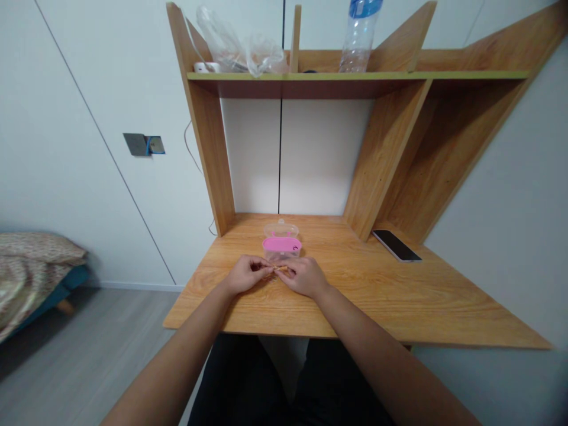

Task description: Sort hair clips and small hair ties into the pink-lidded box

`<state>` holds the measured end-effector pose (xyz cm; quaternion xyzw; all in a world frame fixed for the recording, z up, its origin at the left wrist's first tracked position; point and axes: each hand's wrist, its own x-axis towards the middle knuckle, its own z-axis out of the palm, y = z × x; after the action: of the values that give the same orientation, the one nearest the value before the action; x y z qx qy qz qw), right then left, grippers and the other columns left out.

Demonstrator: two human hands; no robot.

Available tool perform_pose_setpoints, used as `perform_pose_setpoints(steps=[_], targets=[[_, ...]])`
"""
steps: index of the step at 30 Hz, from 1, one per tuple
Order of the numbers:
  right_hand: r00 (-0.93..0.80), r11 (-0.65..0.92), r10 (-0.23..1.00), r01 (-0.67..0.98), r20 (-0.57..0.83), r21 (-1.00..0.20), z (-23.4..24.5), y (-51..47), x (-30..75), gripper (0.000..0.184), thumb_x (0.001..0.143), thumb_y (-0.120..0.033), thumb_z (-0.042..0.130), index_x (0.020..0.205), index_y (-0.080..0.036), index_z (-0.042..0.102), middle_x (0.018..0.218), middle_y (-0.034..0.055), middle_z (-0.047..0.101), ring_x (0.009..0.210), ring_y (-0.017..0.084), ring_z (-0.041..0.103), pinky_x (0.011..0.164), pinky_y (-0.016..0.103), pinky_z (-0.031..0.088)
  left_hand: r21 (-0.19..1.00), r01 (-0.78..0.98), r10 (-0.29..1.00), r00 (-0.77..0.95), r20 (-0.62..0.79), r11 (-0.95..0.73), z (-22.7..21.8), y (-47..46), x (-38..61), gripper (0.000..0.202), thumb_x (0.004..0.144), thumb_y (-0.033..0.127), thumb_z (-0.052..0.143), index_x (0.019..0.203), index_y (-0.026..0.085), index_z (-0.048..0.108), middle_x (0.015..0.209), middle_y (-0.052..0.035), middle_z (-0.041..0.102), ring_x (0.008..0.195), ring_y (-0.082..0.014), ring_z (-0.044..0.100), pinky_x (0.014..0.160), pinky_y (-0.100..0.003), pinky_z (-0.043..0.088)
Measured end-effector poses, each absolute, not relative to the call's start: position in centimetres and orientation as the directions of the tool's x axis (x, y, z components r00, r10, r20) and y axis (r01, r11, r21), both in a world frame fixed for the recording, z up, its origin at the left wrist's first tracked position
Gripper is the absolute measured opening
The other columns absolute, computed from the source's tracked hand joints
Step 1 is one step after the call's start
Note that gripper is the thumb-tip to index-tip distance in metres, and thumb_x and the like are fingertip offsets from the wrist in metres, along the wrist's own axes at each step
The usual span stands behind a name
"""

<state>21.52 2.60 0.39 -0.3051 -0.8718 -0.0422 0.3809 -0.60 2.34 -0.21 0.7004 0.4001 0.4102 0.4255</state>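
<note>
Strip [280, 268] first: where do we find it?

Near the middle of the table [355, 302], between the two hands. It's tan, and too small for us to say what it's made of.

Which way does it lie?

Its long axis runs roughly left to right, so one end points at the left hand [245, 275] and the other at the right hand [304, 277]. We'd call the two hands about equally near.

And the fingers [268, 267]?

Curled almost shut on both sides, pinching in from left and right. The tips meet the strip and hide part of it, so we can't tell how firmly either hand has hold.

What's just around them?

Just far of the fingertips stands a clear box [281, 253] with a pink band, nearly touching the hands. We can't tell whether it's open.

Anything else nearby?

A dark phone [396, 245] lies on the table, well off to the right. Higher up, on the shelf [355, 76], we see a plastic bottle [359, 41] and crumpled bags [235, 50], and a bed [31, 266] sits off to the left.
</note>
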Motion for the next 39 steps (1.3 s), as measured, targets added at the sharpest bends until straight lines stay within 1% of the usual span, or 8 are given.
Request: perform_pose_setpoints(steps=[7,11,17,21,26,30,35,39], targets=[[-0.544,0.825,0.484,0.544,0.685,-0.151,0.4,2.7,21.6,0.022,0.088,-0.028,0.069,0.11,-0.026,0.075,0.095,0.0023,0.079,0.087,0.019,0.074,0.08,0.026,0.055,0.951,0.188,0.909,0.384,0.159,-0.246,0.0,2.2,-0.6,0.034,0.076,0.044,0.078,0.084,0.011,0.077,0.08,-0.0104,0.077,0.068,-0.0172,0.069,0.065,-0.025,0.051],[-0.507,0.822,0.475,0.548,0.719,-0.156,0.5,2.6,21.5,0.018,0.089,-0.03,0.068,0.104,-0.026,0.076,0.087,0.0014,0.079,0.084,0.018,0.074,0.077,0.025,0.054,0.965,0.139,0.912,0.378,0.156,-0.223,0.2,2.2,-0.5,0.038,0.075,0.048,0.079,0.083,0.011,0.076,0.076,-0.0095,0.076,0.065,-0.0163,0.067,0.064,-0.025,0.05],[-0.369,0.78,0.476,0.597,0.798,-0.189,0.8,2.4,21.6,0.016,0.091,-0.033,0.066,0.098,-0.024,0.076,0.061,-0.0011,0.07,0.055,0.014,0.064,0.06,0.025,0.049,0.974,0.033,0.947,0.245,0.208,-0.222,0.5,2.8,-1.3,0.044,0.07,0.055,0.08,0.079,0.013,0.071,0.073,-0.0056,0.072,0.059,-0.012,0.06,0.059,-0.023,0.047],[-0.265,0.742,0.473,0.634,0.84,-0.219,0.9,2.5,21.9,0.018,0.092,-0.035,0.065,0.097,-0.021,0.075,0.06,0.0001,0.068,0.055,0.015,0.063,0.059,0.026,0.047,0.975,-0.01,0.96,0.169,0.222,-0.223,0.6,3.0,-1.8,0.044,0.069,0.055,0.08,0.079,0.013,0.07,0.069,-0.0038,0.07,0.055,-0.0101,0.055,0.055,-0.022,0.042],[-0.217,0.726,0.464,0.648,0.859,-0.229,0.6,2.8,22.1,0.019,0.091,-0.038,0.066,0.096,-0.021,0.074,0.063,0.0012,0.07,0.057,0.015,0.065,0.061,0.027,0.049,0.974,-0.026,0.965,0.134,0.224,-0.223,0.7,3.0,-1.8,0.043,0.068,0.054,0.082,0.076,0.014,0.07,0.066,-0.0019,0.067,0.053,-0.0088,0.052,0.053,-0.021,0.04],[-0.221,0.724,0.466,0.652,0.857,-0.226,0.5,2.8,22.1,0.02,0.092,-0.038,0.066,0.097,-0.02,0.074,0.069,0.0028,0.073,0.06,0.016,0.067,0.061,0.026,0.05,0.976,-0.01,0.966,0.144,0.216,-0.217,0.8,2.8,-1.7,0.043,0.066,0.053,0.083,0.076,0.013,0.071,0.068,-0.0036,0.069,0.055,-0.0101,0.055,0.055,-0.022,0.042],[-0.308,0.756,0.461,0.628,0.832,-0.186,0.7,2.6,21.9,0.018,0.093,-0.034,0.064,0.101,-0.021,0.075,0.063,0.0004,0.071,0.058,0.015,0.067,0.062,0.025,0.05,0.979,0.014,0.963,0.183,0.197,-0.203,0.7,2.7,-1.8,0.04,0.066,0.05,0.084,0.075,0.013,0.073,0.066,-0.0035,0.07,0.056,-0.011,0.058,0.057,-0.023,0.044],[-0.429,0.806,0.427,0.58,0.796,-0.119,0.6,2.5,21.6,0.018,0.093,-0.033,0.064,0.105,-0.024,0.075,0.082,0.0023,0.078,0.075,0.017,0.074,0.072,0.025,0.054,0.981,0.049,0.951,0.256,0.171,-0.189,0.5,2.5,-1.8,0.036,0.065,0.045,0.086,0.074,0.012,0.075,0.065,-0.0051,0.072,0.057,-0.0127,0.062,0.059,-0.024,0.047]])
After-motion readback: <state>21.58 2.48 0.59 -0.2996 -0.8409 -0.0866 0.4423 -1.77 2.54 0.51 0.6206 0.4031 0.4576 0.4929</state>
